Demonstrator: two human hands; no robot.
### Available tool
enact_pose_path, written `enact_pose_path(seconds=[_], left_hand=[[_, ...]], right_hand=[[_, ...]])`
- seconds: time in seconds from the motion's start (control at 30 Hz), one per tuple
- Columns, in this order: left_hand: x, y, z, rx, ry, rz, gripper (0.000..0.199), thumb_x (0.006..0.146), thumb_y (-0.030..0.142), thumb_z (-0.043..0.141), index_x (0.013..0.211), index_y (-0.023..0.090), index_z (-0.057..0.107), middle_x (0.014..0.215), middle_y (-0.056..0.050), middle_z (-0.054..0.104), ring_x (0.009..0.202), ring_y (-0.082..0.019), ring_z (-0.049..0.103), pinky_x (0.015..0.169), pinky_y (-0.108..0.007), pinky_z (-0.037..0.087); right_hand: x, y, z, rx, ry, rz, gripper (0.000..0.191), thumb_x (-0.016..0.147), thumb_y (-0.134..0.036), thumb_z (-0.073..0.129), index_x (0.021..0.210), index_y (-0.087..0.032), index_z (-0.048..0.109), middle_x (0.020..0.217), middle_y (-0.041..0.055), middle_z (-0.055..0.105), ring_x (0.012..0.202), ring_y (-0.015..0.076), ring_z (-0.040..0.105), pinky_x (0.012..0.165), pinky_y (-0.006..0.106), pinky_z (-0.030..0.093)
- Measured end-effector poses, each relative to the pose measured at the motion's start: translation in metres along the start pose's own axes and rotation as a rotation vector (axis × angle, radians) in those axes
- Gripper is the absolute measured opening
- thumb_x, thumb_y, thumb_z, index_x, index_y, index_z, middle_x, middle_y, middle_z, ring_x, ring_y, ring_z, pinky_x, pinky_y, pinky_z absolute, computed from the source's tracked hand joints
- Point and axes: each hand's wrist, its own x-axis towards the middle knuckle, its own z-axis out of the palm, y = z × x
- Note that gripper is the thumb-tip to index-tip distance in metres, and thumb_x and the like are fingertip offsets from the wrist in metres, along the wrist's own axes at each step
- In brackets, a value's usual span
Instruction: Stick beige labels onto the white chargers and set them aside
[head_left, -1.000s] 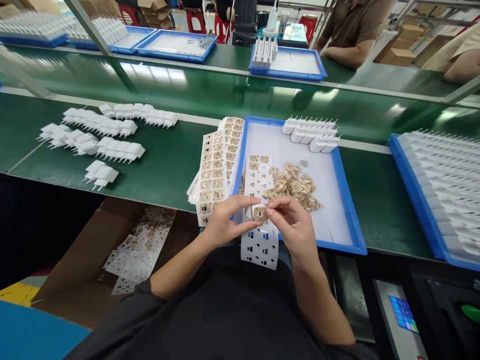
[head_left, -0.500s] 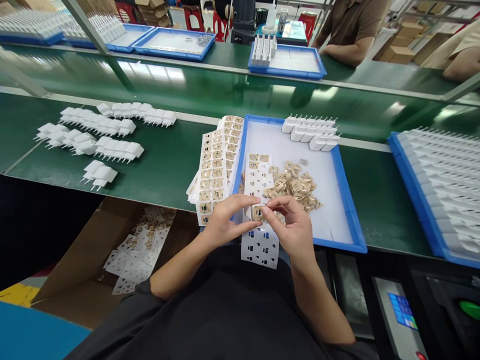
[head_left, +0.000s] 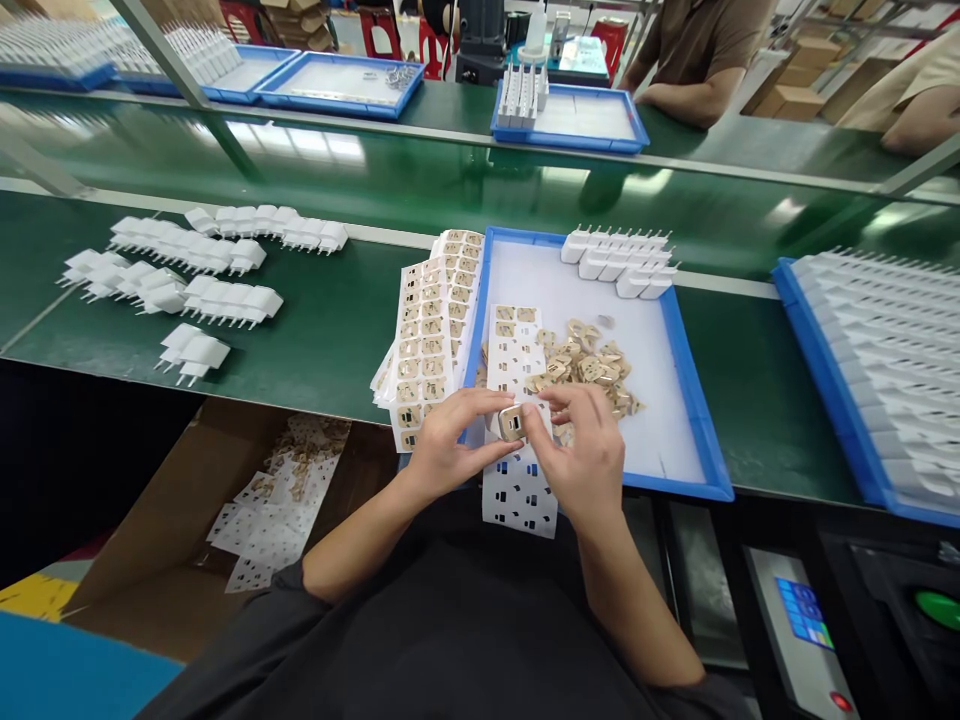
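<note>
Between the thumb and fingers of my left hand [head_left: 459, 432] is a small white plug charger [head_left: 512, 422], its end face turned toward me. A tan sticker with a dark slot opening covers that face. My right hand [head_left: 577, 430] grips the charger's right side, its thumb against the edge of the face. Below both hands lies a white sticker sheet [head_left: 517, 350], mostly stripped, with two tan stickers at its top. A heap of loose tan pieces [head_left: 589, 365] lies just beyond my right hand in the blue-rimmed tray [head_left: 694, 400].
Left of the tray lie stacked full sticker sheets [head_left: 427, 330]. Several white chargers [head_left: 187, 245] stand in rows at left; more chargers [head_left: 619, 262] are in the tray's back. A charger-filled tray [head_left: 877, 370] is at right. A cardboard box [head_left: 142, 530] holds scraps. Another person's arm [head_left: 694, 100] rests across the line.
The charger's face has tilted slightly in my fingers, and its sticker now lies flat on it. My right fingers have shifted a little along its right edge.
</note>
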Motion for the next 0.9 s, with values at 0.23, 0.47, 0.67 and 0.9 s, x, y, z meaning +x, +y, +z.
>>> enact_pose_path(seconds=[0.23, 0.47, 0.67, 0.9], left_hand=[[-0.002, 0.004, 0.007, -0.033, 0.061, 0.011, 0.041, 0.083, 0.02, 0.081, 0.119, 0.022, 0.062, 0.117, -0.011, 0.072, 0.114, -0.023, 0.069, 0.097, -0.041, 0.058], [-0.002, 0.001, 0.013, 0.063, 0.109, 0.131, 0.043, 0.084, 0.019, 0.08, 0.12, 0.025, 0.057, 0.119, -0.01, 0.068, 0.113, -0.023, 0.068, 0.093, -0.043, 0.06], [-0.002, -0.001, 0.015, 0.1, 0.129, 0.199, 0.048, 0.081, 0.013, 0.081, 0.12, 0.023, 0.057, 0.119, -0.011, 0.067, 0.114, -0.024, 0.067, 0.095, -0.043, 0.059], [-0.006, -0.003, 0.01, -0.017, 0.099, 0.088, 0.045, 0.082, 0.019, 0.082, 0.119, 0.025, 0.058, 0.12, -0.01, 0.068, 0.115, -0.024, 0.068, 0.096, -0.044, 0.059]], right_hand=[[-0.007, 0.002, 0.008, 0.685, -0.222, 0.366, 0.014, 0.092, -0.032, 0.066, 0.105, -0.027, 0.064, 0.113, 0.0051, 0.067, 0.112, 0.0205, 0.065, 0.091, 0.035, 0.057], [-0.013, -0.005, 0.024, 0.879, -0.157, 0.483, 0.009, 0.089, -0.03, 0.067, 0.097, -0.027, 0.064, 0.115, 0.0046, 0.068, 0.112, 0.0209, 0.064, 0.092, 0.036, 0.057], [-0.013, -0.005, 0.026, 0.946, -0.131, 0.479, 0.005, 0.088, -0.028, 0.067, 0.093, -0.027, 0.066, 0.114, 0.0044, 0.068, 0.113, 0.0217, 0.064, 0.095, 0.039, 0.056], [-0.014, 0.005, 0.021, 0.894, -0.204, 0.467, 0.011, 0.089, -0.028, 0.064, 0.099, -0.028, 0.07, 0.12, 0.0043, 0.069, 0.119, 0.0225, 0.064, 0.101, 0.04, 0.053]])
